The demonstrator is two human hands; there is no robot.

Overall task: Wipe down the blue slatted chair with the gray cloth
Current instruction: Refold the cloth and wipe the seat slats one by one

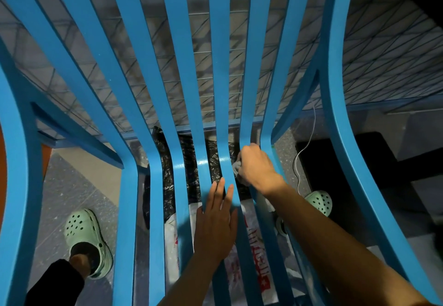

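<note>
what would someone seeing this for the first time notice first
The blue slatted chair fills the whole frame, its slats fanning up from the seat bend at the centre. At that bend the right hand grips the gray cloth against a slat on the right side, while the left hand lies flat on the seat slats just below. Mint green clogs show on the floor at either side.

The blue slatted plastic chair (189,65) fills the view. At four o'clock, the right grip (257,166) clutches a crumpled gray cloth (236,167) against a slat. At six o'clock, the left grip (215,224) lies flat on the slats. At eight o'clock stands a mint-green perforated clog (84,233).
</note>
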